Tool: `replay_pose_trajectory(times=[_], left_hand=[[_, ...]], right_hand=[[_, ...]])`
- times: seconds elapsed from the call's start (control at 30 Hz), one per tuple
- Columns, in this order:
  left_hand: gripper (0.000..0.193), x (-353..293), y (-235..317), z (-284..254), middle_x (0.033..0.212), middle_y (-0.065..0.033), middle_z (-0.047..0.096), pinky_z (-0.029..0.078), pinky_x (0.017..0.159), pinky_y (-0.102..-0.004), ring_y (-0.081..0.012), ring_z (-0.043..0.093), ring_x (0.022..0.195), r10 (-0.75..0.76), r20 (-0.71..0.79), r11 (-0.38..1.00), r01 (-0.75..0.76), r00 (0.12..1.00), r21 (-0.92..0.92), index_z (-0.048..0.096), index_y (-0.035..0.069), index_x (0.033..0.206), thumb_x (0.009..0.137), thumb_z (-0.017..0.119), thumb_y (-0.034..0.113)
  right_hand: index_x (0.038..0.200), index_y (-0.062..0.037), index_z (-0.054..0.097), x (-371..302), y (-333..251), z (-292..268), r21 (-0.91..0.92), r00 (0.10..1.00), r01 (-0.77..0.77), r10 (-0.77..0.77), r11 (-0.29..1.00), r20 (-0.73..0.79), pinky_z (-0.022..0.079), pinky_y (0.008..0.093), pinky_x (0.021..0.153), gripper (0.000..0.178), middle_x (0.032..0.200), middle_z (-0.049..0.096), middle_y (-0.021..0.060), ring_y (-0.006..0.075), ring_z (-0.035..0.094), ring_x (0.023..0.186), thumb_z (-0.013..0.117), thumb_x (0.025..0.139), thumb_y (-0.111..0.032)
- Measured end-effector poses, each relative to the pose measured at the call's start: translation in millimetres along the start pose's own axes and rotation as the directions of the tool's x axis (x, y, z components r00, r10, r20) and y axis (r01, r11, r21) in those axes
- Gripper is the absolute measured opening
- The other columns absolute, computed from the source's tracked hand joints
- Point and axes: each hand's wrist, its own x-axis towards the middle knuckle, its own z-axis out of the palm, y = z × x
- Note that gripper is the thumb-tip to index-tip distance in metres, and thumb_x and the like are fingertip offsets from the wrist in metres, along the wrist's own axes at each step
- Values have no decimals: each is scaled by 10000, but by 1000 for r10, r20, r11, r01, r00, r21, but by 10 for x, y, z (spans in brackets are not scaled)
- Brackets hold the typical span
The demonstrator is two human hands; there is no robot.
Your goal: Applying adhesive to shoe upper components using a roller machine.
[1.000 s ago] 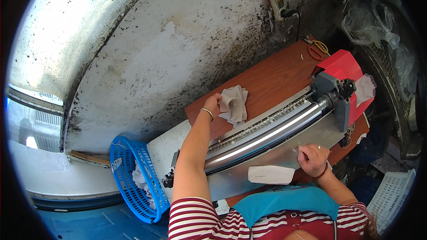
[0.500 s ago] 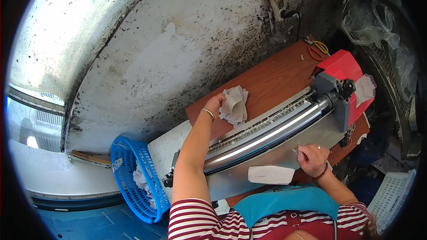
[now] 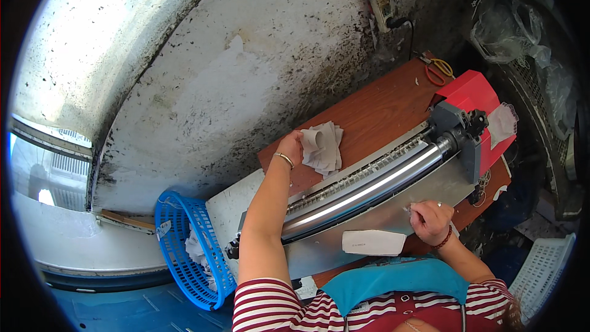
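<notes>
My left hand (image 3: pixel 291 149) reaches across the machine to a stack of pale grey pieces (image 3: pixel 324 152), fabric or paper, on the brown board. Its fingers close on the stack's left edge, and the top piece curls up there. My right hand (image 3: pixel 432 221) is closed over the metal feed plate (image 3: pixel 381 209), its fingertips together near a small whitish bit; whether they grip it is unclear. Between my hands lies the machine's long shiny roller (image 3: pixel 369 192). A single off-white piece with a small printed line (image 3: pixel 373 242) rests on the plate's near side.
A blue basket (image 3: pixel 178 252) with crumpled white pieces stands left of the machine. Yellow- and red-handled tools (image 3: pixel 437 72) lie at the board's far corner. The machine's red cover (image 3: pixel 473 95) is at the right end, a white basket (image 3: pixel 541 270) lower right. A stained wall rises behind.
My left hand has shifted slightly left and down at the stack, and the top piece's edge has bent up more. My right hand has stayed nearly still.
</notes>
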Motion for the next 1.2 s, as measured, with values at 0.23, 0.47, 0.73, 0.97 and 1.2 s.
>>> replay_pose_trajectory(times=[0.23,0.47,0.73,0.97,1.2], left_hand=[[297,-287,147,215,1223,-86,558,256,1034,-539,-296,476,1167,13,85,987,1,996,-160,515,141,1139,913,374,273],[387,-808,364,563,1253,-137,566,289,1051,-537,-332,512,1154,202,393,951,-84,897,-298,501,80,1223,935,315,260],[417,-2319,336,1619,1352,-225,482,416,960,-499,-336,543,1115,414,625,882,-121,662,-456,466,42,1295,958,310,232],[397,-2807,109,1572,1359,-245,463,443,927,-490,-383,541,1146,433,641,882,-152,633,-446,437,39,1292,955,326,216],[118,-2684,-82,1354,1073,-112,537,494,742,-303,-200,566,818,836,243,351,-820,492,452,596,11,966,869,573,75]], right_hand=[[824,-65,623,1,-11,-24,-20,1000,-10,10,1000,5,471,306,489,207,663,613,57,219,611,557,661,640,21],[858,-57,626,41,-75,-220,190,989,-118,99,975,106,461,295,478,196,664,613,51,200,603,535,683,679,0],[1273,-1,475,785,-532,-206,212,985,-102,129,972,-118,435,400,908,656,1217,503,186,329,543,1052,765,695,-111],[1061,20,614,576,-356,-148,360,990,-4,55,933,-131,492,355,711,300,883,649,139,291,631,789,663,765,13],[1025,43,643,383,-350,-234,697,838,-500,489,514,241,484,242,625,195,809,661,32,57,583,710,592,893,-92]])
